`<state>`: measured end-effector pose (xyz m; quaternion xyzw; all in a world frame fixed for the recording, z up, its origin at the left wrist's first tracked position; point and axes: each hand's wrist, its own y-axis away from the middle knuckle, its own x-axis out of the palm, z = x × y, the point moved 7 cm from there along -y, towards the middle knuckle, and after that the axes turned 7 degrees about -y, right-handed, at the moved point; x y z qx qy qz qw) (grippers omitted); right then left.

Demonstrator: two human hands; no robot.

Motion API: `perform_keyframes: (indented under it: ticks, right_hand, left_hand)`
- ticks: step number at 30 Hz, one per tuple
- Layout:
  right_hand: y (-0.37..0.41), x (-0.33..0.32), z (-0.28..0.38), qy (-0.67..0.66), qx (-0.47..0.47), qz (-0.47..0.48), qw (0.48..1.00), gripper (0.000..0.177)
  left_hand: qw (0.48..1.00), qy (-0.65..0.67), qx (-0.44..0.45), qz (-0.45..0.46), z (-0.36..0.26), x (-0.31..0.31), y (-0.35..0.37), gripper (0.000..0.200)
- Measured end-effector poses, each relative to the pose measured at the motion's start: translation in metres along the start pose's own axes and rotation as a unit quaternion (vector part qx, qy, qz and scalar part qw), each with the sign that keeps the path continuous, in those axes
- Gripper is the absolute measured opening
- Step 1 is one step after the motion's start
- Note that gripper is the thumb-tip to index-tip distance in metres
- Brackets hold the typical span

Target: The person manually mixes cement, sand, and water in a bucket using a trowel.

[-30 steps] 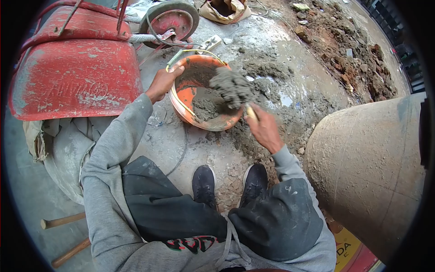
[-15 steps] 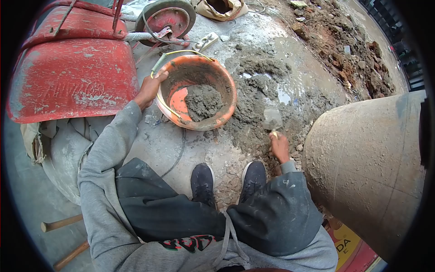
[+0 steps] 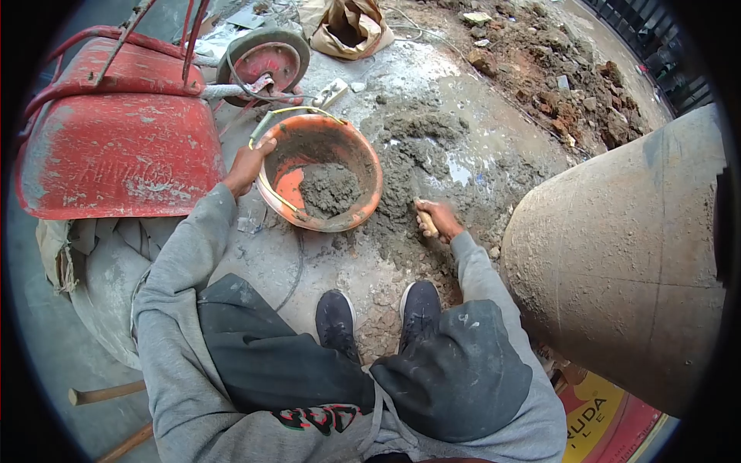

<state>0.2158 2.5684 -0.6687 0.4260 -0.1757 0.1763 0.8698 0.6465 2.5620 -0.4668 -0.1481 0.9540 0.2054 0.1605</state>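
My left hand [image 3: 248, 165] is closed on the left rim of an orange bucket [image 3: 373, 163], which tilts toward me. Grey wet mortar [image 3: 330, 190] lies in the bottom, and more cakes the inner wall. To the right of the bucket, my right hand [image 3: 441, 217] is wrapped round the wooden handle of a trowel [image 3: 427, 224]. Its blade cannot be made out against the heap of mortar [image 3: 401, 163] spread on the ground. A yellow-green bucket handle [image 3: 297, 110] rests over the rim.
An upturned red wheelbarrow [image 3: 123, 154] stands at the left, its wheel [image 3: 266, 63] beyond the bucket. A large mortar-crusted drum [image 3: 617, 255] is close on my right. Farther off are an open paper sack [image 3: 351, 35] and broken soil [image 3: 571, 92]. Wooden handles [image 3: 108, 392] lie lower left.
My right hand has moved left and forward with the trowel, from bare ground near the drum to the mortar beside the bucket. My left hand keeps its hold on the rim.
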Motion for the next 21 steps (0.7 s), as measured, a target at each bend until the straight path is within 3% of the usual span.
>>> perform_keyframes:
  ticks: [4, 7, 8, 10, 11, 13, 15, 16, 17, 18, 19, 21]
  right_hand:
    - [0.025, 0.021, 0.009, 0.031, -0.054, -0.009, 0.998, 0.026]
    - [0.047, 0.033, 0.029, 0.053, -0.105, -0.015, 0.993, 0.032]
    - [0.051, 0.037, 0.034, 0.052, -0.088, -0.001, 0.995, 0.036]
    - [0.074, 0.059, 0.055, 0.023, -0.123, 0.007, 0.992, 0.035]
    - [0.081, 0.066, 0.060, 0.038, -0.141, 0.014, 0.989, 0.036]
    - [0.092, 0.083, 0.080, 0.055, -0.165, 0.017, 0.985, 0.037]
    - [0.105, 0.106, 0.093, 0.233, -0.207, -0.005, 0.950, 0.040]
    - [0.097, 0.110, 0.090, 0.232, -0.206, -0.007, 0.951, 0.040]
    - [0.101, 0.125, 0.103, 0.337, -0.395, -0.012, 0.854, 0.041]
    - [0.116, 0.140, 0.102, 0.425, -0.557, -0.015, 0.713, 0.043]
    - [0.113, 0.148, 0.097, 0.493, -0.524, -0.024, 0.694, 0.049]
    - [0.109, 0.164, 0.090, 0.650, -0.335, -0.049, 0.681, 0.061]
  left_hand:
    - [0.998, -0.046, -0.036, 0.007, 0.007, -0.007, 0.004, 0.053]
    - [0.996, -0.074, 0.052, -0.024, 0.024, -0.018, -0.011, 0.054]
    - [0.992, -0.114, 0.023, -0.048, 0.000, -0.014, 0.010, 0.052]
    - [0.995, -0.065, 0.062, -0.045, 0.018, -0.016, -0.008, 0.051]
    - [0.996, -0.078, 0.018, -0.040, 0.019, -0.017, -0.007, 0.051]
    - [0.997, -0.064, 0.016, -0.030, 0.019, -0.013, -0.008, 0.051]
    - [0.998, -0.060, 0.016, -0.025, -0.003, -0.008, 0.006, 0.050]
    - [0.998, -0.052, 0.017, -0.018, -0.011, -0.005, 0.011, 0.049]
    - [0.999, -0.045, 0.013, -0.011, -0.012, -0.003, 0.014, 0.047]
    - [0.999, -0.047, 0.004, -0.006, -0.011, -0.003, 0.012, 0.047]
    - [1.000, -0.026, 0.010, -0.002, -0.012, -0.004, 0.009, 0.047]
    - [0.999, -0.016, -0.035, 0.017, 0.030, 0.001, 0.032, 0.047]
